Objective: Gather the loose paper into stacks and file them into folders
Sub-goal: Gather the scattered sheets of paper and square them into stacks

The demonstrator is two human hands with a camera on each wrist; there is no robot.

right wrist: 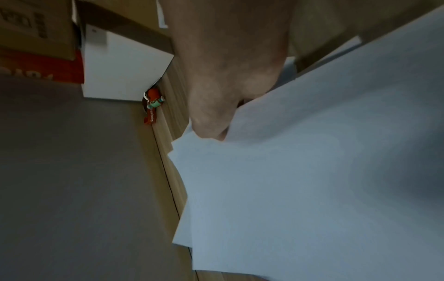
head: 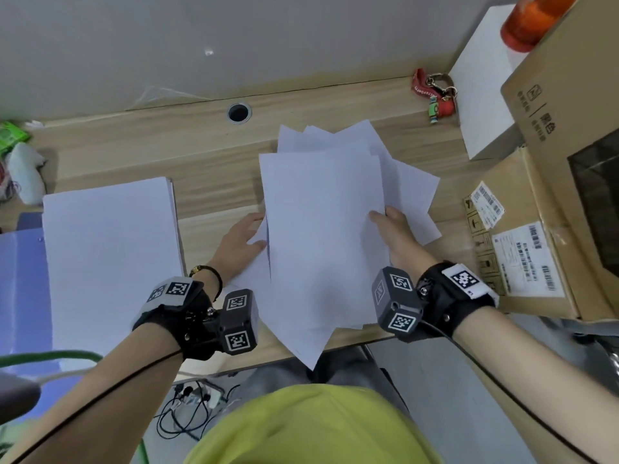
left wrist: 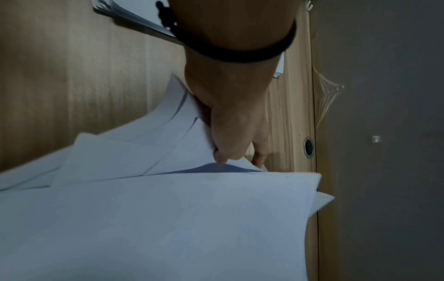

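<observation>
A fanned, uneven bundle of white loose paper [head: 321, 222] lies in the middle of the wooden desk, its near corner overhanging the front edge. My left hand [head: 239, 244] holds its left side, fingers tucked under the sheets and thumb [left wrist: 222, 157] on top of the paper [left wrist: 168, 218]. My right hand [head: 393, 229] grips the right side, thumb [right wrist: 211, 129] pressed on the top sheet of the paper [right wrist: 300, 180]. A squared stack of white paper [head: 110, 256] lies to the left on an open blue folder [head: 20, 283].
Cardboard boxes [head: 552, 212] crowd the right edge, with a white box [head: 482, 95] and an orange bottle [head: 532, 21] behind. A red keychain [head: 435, 92] lies near the wall. A cable hole [head: 239, 112] sits at the desk's back. Green and white items [head: 20, 162] lie far left.
</observation>
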